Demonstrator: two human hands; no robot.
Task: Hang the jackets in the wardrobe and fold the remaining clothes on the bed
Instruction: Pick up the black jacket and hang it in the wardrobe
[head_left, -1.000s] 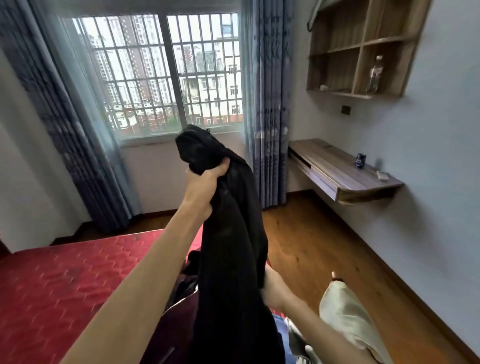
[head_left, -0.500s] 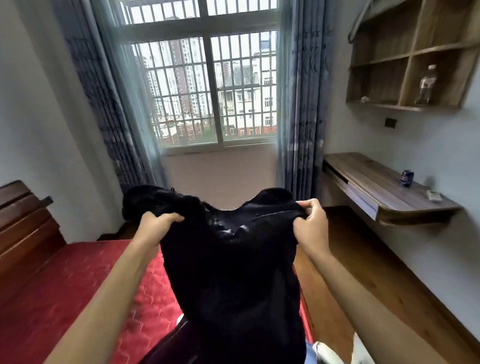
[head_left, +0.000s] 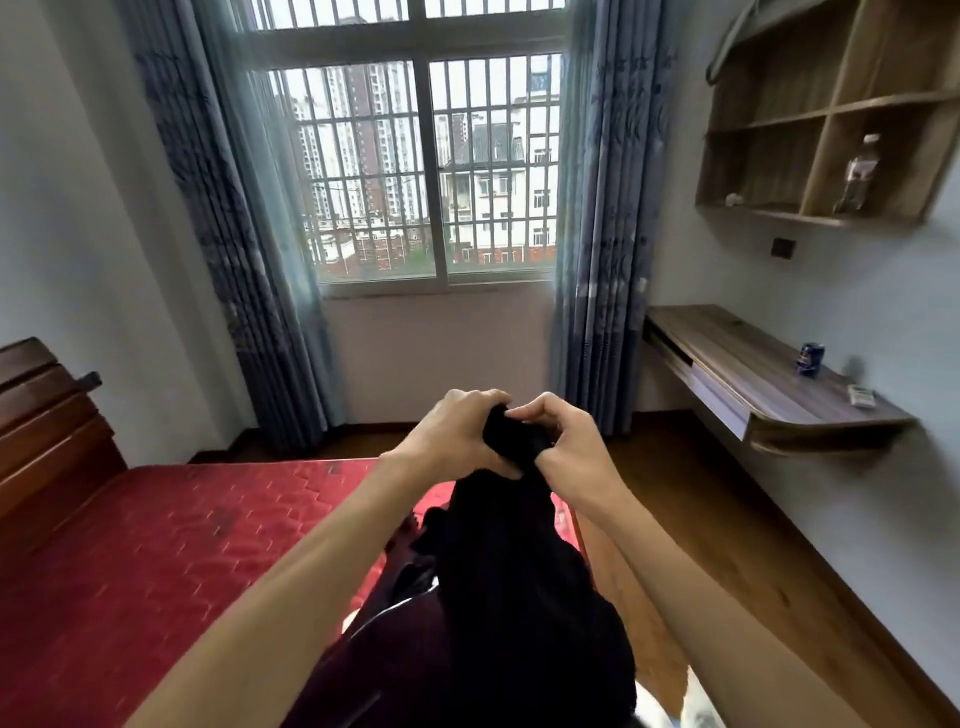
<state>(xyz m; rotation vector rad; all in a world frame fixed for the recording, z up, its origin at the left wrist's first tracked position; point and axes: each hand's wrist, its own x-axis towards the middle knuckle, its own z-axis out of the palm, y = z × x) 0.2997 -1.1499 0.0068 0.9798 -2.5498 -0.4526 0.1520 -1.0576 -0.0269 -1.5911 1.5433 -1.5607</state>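
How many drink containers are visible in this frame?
2: a blue can on the wall-mounted desk, and a clear bottle in the wall shelf's lower right compartment. None appear hidden.

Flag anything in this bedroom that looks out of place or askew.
Nothing stands out. Both hands, left hand and right hand, bunch the black garment above the red mattress. The can stands upright on the desk, the bottle upright in the wall shelf.

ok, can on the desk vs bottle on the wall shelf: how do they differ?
The can is short, squat and dark blue; the bottle is taller, slimmer and looks clear with a pale label. The can stands on the open desk, low by the wall; the bottle stands higher up, inside a compartment of the shelf. Both are upright and untouched by either hand.
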